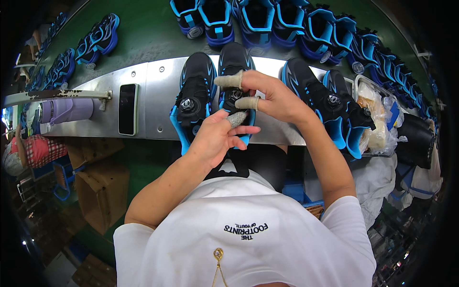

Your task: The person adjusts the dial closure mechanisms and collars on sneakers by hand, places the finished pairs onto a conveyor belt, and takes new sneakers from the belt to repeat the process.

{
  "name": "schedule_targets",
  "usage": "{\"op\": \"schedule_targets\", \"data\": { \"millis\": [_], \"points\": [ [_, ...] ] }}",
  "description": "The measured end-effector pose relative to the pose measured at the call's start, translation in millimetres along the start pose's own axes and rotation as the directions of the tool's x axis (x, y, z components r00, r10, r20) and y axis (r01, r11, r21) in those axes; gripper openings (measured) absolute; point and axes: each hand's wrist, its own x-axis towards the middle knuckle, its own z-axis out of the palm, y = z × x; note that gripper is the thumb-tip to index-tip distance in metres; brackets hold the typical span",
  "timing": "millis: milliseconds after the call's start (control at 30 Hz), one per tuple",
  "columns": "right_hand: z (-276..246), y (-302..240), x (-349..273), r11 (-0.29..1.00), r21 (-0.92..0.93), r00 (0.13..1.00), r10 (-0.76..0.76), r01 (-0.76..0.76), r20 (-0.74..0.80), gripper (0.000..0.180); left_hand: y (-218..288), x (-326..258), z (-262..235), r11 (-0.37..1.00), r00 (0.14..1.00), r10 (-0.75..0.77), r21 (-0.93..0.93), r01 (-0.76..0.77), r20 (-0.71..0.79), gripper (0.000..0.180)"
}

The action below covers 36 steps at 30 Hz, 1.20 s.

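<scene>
Two black shoes with bright blue trim lie side by side on a metal shelf [153, 95] in front of me. My right hand [267, 95], with cloth finger covers on two fingers, grips the right shoe [234, 62] around its round dial closure. At the heel end of that same shoe, my left hand [217, 136] pinches it with a covered fingertip. The left shoe [193, 93] lies untouched beside it, its dial facing up.
Another black and blue pair [330, 103] rests on the shelf to the right. Several blue shoes [267, 19] sit on the green belt beyond. A black phone [127, 109] and a purple bottle [67, 110] lie at left. A tray of plastic bags [377, 119] stands far right.
</scene>
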Motion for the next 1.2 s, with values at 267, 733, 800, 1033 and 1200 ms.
{"op": "schedule_targets", "data": {
  "millis": [267, 733, 800, 1033, 1200],
  "points": [
    [52, -3, -10, 0.982, -0.190, 0.890, -0.071, -0.018, -0.451, 0.032, -6, 0, 1, 0.997, 0.997, 0.073, 0.033, -0.072, -0.023, 0.024],
    [19, 10, 78, 0.902, -0.430, 0.983, -0.042, -0.040, -0.178, 0.030, 56, -23, -65, 0.065, 0.778, 0.539, 0.905, -0.421, 0.323, 0.044],
    [23, 31, 97, 0.842, -0.534, 0.986, -0.145, 0.080, -0.082, 0.035, 55, -25, -61, -0.027, 0.697, 0.616, 0.895, -0.446, 0.366, 0.048],
    [48, 47, 132, 0.778, -0.627, 0.997, 0.069, -0.032, 0.035, 0.049, 66, -24, -76, 0.342, 0.802, 0.515, 0.785, -0.516, 0.303, 0.041],
    [48, 57, 140, 0.788, -0.616, 0.994, 0.075, -0.009, 0.081, 0.045, 52, -22, -73, 0.216, 0.798, 0.585, 0.921, -0.325, 0.145, 0.040]
  ]
}}
